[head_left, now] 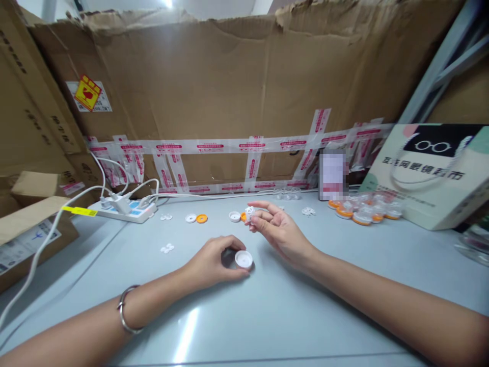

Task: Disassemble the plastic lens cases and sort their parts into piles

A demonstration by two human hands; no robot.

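Head view, shallow white cap (243, 260) in left hand (212, 261), near right hand (281, 233)

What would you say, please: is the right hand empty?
No, the right hand pinches a small white item while the left hand holds a round white part.

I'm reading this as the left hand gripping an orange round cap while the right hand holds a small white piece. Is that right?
Not quite: the head view shows the left hand gripping a white round cap, not orange. The right hand does hold a small white piece.
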